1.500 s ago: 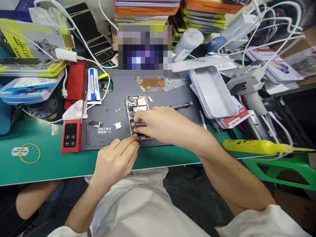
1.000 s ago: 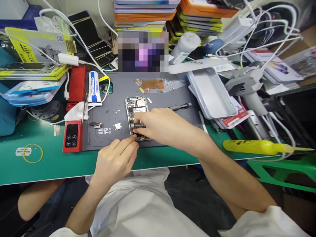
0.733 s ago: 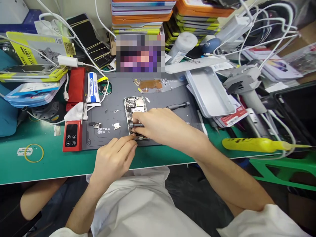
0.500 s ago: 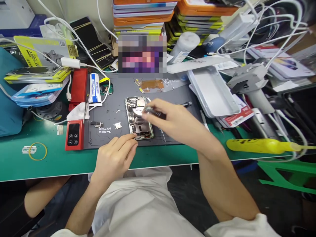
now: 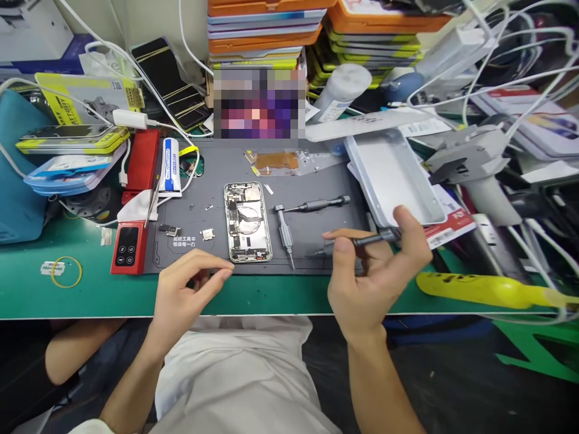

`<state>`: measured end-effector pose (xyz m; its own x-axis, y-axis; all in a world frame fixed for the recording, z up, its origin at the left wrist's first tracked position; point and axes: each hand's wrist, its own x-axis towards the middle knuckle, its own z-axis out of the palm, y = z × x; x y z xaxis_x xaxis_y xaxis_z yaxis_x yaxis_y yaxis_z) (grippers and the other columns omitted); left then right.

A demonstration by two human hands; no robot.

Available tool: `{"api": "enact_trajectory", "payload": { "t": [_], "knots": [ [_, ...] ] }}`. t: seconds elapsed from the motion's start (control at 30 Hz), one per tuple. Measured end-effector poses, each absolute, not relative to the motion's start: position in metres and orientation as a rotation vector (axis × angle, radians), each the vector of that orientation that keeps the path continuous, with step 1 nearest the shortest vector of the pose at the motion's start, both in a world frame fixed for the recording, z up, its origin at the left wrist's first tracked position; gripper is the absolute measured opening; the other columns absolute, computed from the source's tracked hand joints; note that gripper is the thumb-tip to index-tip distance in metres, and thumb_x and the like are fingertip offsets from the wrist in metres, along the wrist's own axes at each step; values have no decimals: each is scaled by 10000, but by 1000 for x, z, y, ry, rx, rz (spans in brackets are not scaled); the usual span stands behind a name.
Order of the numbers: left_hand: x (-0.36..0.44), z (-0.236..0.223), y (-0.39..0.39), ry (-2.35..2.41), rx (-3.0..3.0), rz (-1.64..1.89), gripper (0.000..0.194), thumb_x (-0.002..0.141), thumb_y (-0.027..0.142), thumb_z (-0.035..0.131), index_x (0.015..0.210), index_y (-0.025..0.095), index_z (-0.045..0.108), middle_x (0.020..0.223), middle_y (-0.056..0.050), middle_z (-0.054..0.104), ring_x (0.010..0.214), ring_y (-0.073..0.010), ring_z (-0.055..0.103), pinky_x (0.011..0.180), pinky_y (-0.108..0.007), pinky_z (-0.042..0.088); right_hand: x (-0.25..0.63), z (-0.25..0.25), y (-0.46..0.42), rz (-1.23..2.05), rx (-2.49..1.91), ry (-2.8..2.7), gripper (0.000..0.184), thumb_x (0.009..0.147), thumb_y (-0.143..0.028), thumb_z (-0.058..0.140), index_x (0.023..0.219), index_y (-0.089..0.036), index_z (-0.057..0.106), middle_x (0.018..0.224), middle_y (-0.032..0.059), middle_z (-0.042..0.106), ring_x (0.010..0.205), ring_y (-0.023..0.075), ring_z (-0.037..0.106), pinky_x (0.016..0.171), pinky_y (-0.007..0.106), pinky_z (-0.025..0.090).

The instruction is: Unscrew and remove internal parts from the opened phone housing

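Screwdriver [image 5: 362, 242] sits pinched in my right hand [image 5: 371, 274], off to the right of the opened phone [image 5: 246, 222]. My left hand [image 5: 190, 286] rests loose and holds nothing, just below the phone's left corner on the table [image 5: 54, 295]. Another screwdriver [image 5: 284, 229] lies between my hands.
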<state>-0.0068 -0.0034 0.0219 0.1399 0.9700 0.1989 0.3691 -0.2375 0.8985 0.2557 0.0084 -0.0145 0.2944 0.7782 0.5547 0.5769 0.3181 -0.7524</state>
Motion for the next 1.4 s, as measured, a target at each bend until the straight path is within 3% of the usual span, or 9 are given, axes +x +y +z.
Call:
{"api": "enact_trajectory", "payload": {
  "t": [0.1, 0.2, 0.3, 0.4, 0.8, 0.93, 1.1, 1.4],
  "knots": [
    [-2, 24, -4, 1313, 1538, 1090, 55, 970, 230, 799, 933, 268, 814, 870, 19, 766, 706, -79, 638, 580, -176, 496, 245, -8, 6, 212, -1243, -1315, 543, 940, -156, 747, 1416, -342, 565, 999, -7, 701, 761, 158, 761, 526, 253, 597],
    [7, 23, -4, 1266, 1375, 1115, 22, 957, 265, 820, 937, 256, 821, 906, 6, 770, 668, -75, 663, 513, -162, 510, 219, 6, 7, 454, -1091, -1078, 364, 1001, -235, 699, 1320, -348, 566, 834, -57, 697, 609, 128, 685, 424, 212, 562],
    [14, 19, -4, 1236, 1295, 1157, 29, 962, 270, 814, 958, 244, 827, 921, 0, 762, 616, -67, 667, 471, -152, 533, 195, 13, 8, 857, -1003, -942, 348, 1053, -307, 623, 1377, -355, 507, 920, -40, 735, 554, 107, 654, 477, 254, 618],
    [17, 16, -6, 1275, 1402, 1178, 38, 975, 238, 796, 981, 232, 833, 927, -11, 768, 681, -80, 703, 545, -153, 587, 183, 12, 8, 997, -995, -919, 418, 1053, -280, 586, 1444, -364, 465, 990, -16, 728, 581, 104, 656, 539, 276, 639],
    [20, 17, -4, 1289, 1687, 1132, 48, 988, 167, 766, 1026, 195, 756, 956, -25, 779, 835, -100, 708, 669, -171, 589, 180, 12, 3, 867, -1090, -1098, 441, 1042, -304, 582, 1459, -380, 460, 940, 0, 739, 628, 168, 688, 537, 321, 624],
    [20, 16, -5, 1274, 1707, 1109, 74, 993, 157, 756, 1052, 199, 742, 981, -18, 774, 816, -83, 692, 664, -158, 576, 178, 12, 1, 764, -1075, -1129, 455, 1026, -252, 609, 1449, -394, 521, 953, -8, 758, 597, 155, 657, 595, 354, 640],
    [20, 16, -4, 1270, 1709, 1099, 62, 1007, 162, 736, 1061, 194, 730, 984, -27, 765, 801, -86, 682, 664, -168, 580, 176, 12, 1, 555, -1179, -1220, 445, 1031, -297, 599, 1458, -394, 522, 882, -6, 740, 653, 206, 676, 680, 425, 635],
    [19, 15, -5, 1284, 1754, 1075, 44, 1027, 176, 710, 1061, 203, 715, 971, -16, 756, 775, -82, 664, 648, -169, 558, 173, 14, 0, 497, -1203, -1240, 451, 1018, -293, 593, 1444, -426, 530, 854, -5, 698, 591, 184, 629, 550, 357, 601]
  ]
}}
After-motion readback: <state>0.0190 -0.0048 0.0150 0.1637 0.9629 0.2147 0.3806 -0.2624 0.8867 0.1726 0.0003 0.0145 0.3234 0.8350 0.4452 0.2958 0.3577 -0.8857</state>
